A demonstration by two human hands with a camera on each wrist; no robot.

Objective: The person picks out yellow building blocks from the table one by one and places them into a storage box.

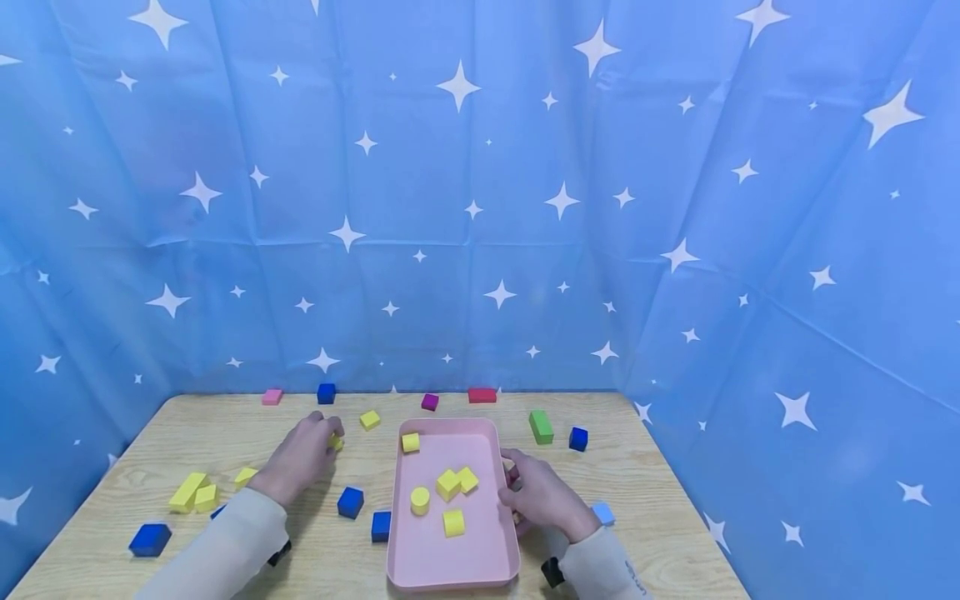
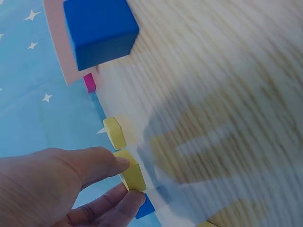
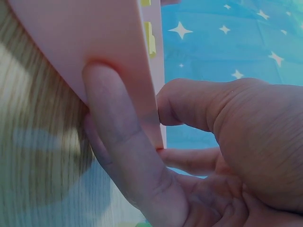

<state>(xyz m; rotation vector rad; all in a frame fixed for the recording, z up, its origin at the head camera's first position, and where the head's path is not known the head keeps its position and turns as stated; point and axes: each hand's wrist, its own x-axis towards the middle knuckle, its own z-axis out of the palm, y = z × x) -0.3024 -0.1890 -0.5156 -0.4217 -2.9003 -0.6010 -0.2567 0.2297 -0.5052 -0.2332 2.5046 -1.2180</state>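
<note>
In the left wrist view, a yellow block (image 2: 134,177) is pinched between the thumb and fingers of my left hand (image 1: 303,454). That hand is over the left part of the table, with a second yellow block (image 1: 370,419) a little beyond it. My right hand (image 1: 546,493) grips the right side wall of a pink tray (image 1: 480,562), thumb at the rim and fingers along the outside. Inside the tray lie several yellow pieces, among them a cylinder (image 1: 420,501) and a cube (image 1: 448,485).
More yellow blocks (image 1: 188,492) lie at the left near a blue block (image 1: 151,540). Between left arm and tray sits a blue cube (image 1: 350,502). Along the back are pink, purple and red (image 1: 482,395) blocks; a green block (image 1: 541,427) is right of the tray. A starry blue curtain (image 1: 420,192) hangs behind.
</note>
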